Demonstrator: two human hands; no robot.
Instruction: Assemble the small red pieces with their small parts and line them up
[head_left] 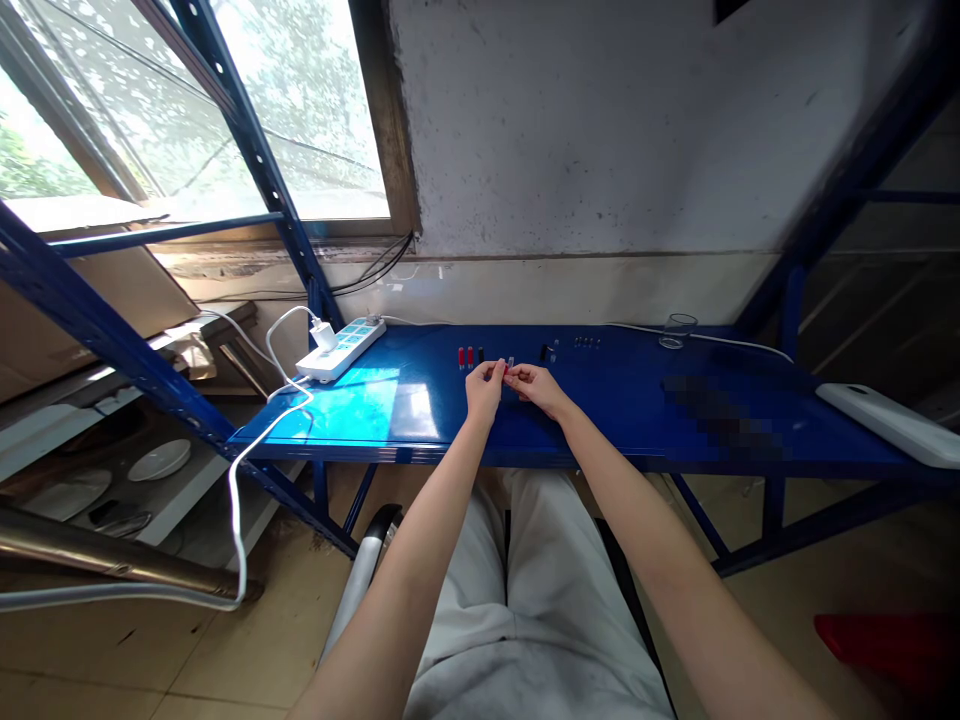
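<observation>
While hands (485, 390) (535, 386) pinch red piece (506, 370), forearms (427, 540) (637, 510) cross table edge (420, 453).

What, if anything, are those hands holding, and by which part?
A small red piece, seemingly pinched by left hand and right hand; where each grips is too small to tell.

this looks like a makeshift work corner; home or workshop, i cannot tell. a blue shelf (615, 400) between metal uprights (264, 170) serves as bench, bearing a power strip (349, 352) and small red and black pieces (466, 358). the wall (600, 130) is speckled, and white dishes (159, 460) sit on lower shelving.
</observation>
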